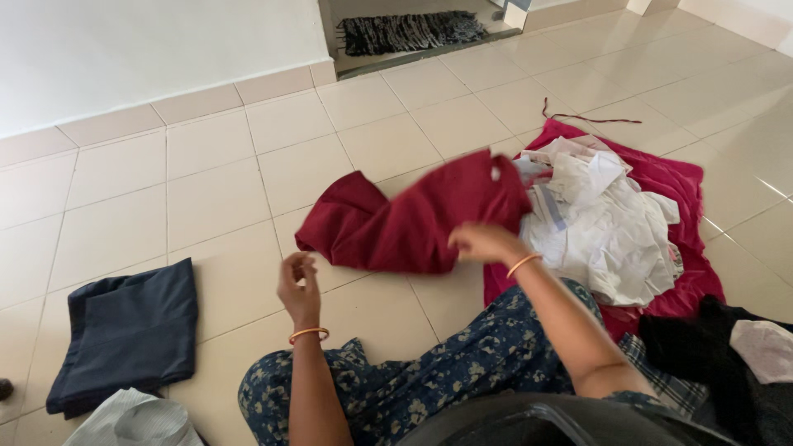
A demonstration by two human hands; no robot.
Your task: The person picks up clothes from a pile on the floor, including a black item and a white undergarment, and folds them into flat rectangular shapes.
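Holding dark red garment (413, 219) w/ right hand (483, 242), grip clamped on its edge; left hand (297, 285) beside it, fingers loosely curled, holding nothing. White clothes pile (603, 223) on pink cloth (690, 194) nearby.

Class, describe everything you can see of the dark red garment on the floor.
The dark red garment is plain woven-looking cloth, rumpled and partly spread on the pale tiled floor. Its right end is lifted and blurred, held by the right hand. The left hand hovers just off its near edge. It overlaps a pink cloth.
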